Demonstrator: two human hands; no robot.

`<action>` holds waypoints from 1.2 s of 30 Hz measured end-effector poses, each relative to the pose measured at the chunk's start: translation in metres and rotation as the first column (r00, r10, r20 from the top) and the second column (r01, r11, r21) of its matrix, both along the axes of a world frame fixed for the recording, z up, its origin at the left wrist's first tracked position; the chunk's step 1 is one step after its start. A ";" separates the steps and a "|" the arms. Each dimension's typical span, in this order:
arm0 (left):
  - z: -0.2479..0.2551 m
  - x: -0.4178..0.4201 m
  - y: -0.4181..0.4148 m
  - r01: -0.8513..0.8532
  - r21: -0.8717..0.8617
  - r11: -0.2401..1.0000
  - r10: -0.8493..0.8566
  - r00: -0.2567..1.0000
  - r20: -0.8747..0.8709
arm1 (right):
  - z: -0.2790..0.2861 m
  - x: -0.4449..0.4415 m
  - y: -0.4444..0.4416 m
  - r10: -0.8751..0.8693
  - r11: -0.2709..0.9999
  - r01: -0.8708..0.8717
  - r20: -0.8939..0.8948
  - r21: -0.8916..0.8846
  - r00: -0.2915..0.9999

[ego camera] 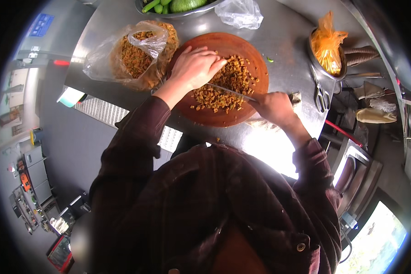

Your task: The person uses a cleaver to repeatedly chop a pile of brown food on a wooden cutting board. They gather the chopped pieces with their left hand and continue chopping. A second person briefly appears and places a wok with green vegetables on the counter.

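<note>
My right hand [275,107] grips the handle of a kitchen knife [231,91]. Its blade lies across a heap of chopped brown food pieces [235,73], which looks like a preserved vegetable. The heap sits on a round reddish-brown cutting board [191,114]. Over the board's left part my left hand [198,66] is spread flat, fingers extended and thumb towards the heap. The blade's far end passes out of sight near the heel of that hand. Whether the palm touches the board or the food is hidden.
Left of the board stands a clear plastic bag [137,56] of similar food. Behind are a metal bowl [178,14] of green vegetables and a crumpled clear bag [239,13]. Scissors [319,90] lie on the steel table [287,44] at right, by a bowl [342,68] holding an orange bag [328,48].
</note>
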State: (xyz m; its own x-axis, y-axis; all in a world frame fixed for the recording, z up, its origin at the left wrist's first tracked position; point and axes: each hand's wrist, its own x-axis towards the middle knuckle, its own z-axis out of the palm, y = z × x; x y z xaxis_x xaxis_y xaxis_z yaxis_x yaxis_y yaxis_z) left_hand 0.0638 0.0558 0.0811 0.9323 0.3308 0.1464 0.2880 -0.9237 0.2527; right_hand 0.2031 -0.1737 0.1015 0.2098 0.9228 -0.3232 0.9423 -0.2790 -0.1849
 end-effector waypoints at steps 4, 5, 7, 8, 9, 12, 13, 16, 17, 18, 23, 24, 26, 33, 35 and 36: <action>0.020 0.003 -0.001 0.057 -0.001 0.998 -0.055 0.980 0.189 | 0.012 0.002 -0.013 -0.045 0.997 0.046 -0.016 0.069 0.999; 0.027 -0.003 -0.004 0.071 -0.009 0.997 -0.067 0.970 0.232 | 0.017 0.001 -0.016 -0.039 0.995 0.041 -0.026 0.089 0.999; 0.034 -0.018 -0.009 0.061 -0.023 0.998 -0.055 0.973 0.224 | 0.023 -0.003 -0.018 0.029 0.995 -0.021 -0.079 0.098 0.996; 0.031 -0.026 -0.011 0.059 -0.021 0.998 -0.053 0.977 0.208 | 0.019 -0.004 -0.020 0.088 0.989 -0.077 -0.080 0.128 0.993; 0.028 -0.034 -0.013 0.054 -0.015 0.998 -0.050 0.979 0.198 | 0.017 -0.006 -0.021 0.150 0.978 -0.137 -0.072 0.160 0.986; 0.009 -0.051 -0.022 0.034 -0.089 0.995 -0.021 0.989 0.148 | 0.006 -0.011 -0.020 0.173 0.982 -0.165 -0.101 0.089 0.980; 0.003 -0.053 -0.024 0.033 -0.112 0.993 -0.016 0.989 0.144 | 0.001 -0.012 -0.020 0.169 0.985 -0.162 -0.122 0.061 0.978; 0.001 -0.045 -0.022 0.036 -0.106 0.994 -0.016 0.982 0.187 | -0.005 -0.005 -0.015 0.129 0.992 -0.128 -0.069 0.015 0.989; 0.002 -0.038 -0.019 0.042 -0.096 0.994 -0.021 0.979 0.205 | -0.005 -0.004 -0.013 0.117 0.993 -0.117 -0.033 -0.014 0.993; 0.003 -0.032 -0.015 0.038 -0.089 0.995 -0.017 0.975 0.223 | -0.006 -0.002 -0.011 0.094 0.995 -0.094 -0.018 0.017 0.995; 0.020 -0.002 -0.001 0.079 0.016 0.997 -0.080 0.950 0.303 | 0.001 0.005 -0.011 -0.006 0.987 0.008 -0.015 0.162 1.000; 0.024 0.007 0.000 0.107 0.033 0.994 -0.112 0.940 0.324 | 0.000 0.005 -0.016 -0.038 0.973 0.048 -0.047 0.228 0.998; 0.036 0.023 0.001 0.153 0.025 0.988 -0.153 0.937 0.312 | -0.012 0.003 -0.023 -0.102 0.956 0.115 -0.062 0.269 0.993; 0.031 0.066 0.012 0.238 -0.037 0.971 -0.239 0.971 -0.016 | -0.023 0.007 -0.015 -0.205 0.958 0.213 -0.058 0.194 0.977; -0.004 0.054 0.031 0.051 -0.230 0.972 -0.109 0.962 -0.249 | -0.012 0.002 0.004 -0.169 0.980 0.169 -0.010 0.103 0.986; -0.005 0.053 0.037 0.089 -0.193 0.977 -0.136 0.960 -0.245 | -0.007 0.001 0.014 -0.144 0.988 0.143 0.012 0.064 0.989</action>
State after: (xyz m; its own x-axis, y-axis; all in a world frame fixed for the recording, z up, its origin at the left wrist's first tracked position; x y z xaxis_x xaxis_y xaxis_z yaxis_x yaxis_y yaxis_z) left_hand 0.1170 0.0924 0.0763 0.9633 0.2207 -0.1528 0.2614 -0.9005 0.3475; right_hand 0.2038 -0.1601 0.0943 0.3465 0.9012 -0.2605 0.8965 -0.3999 -0.1909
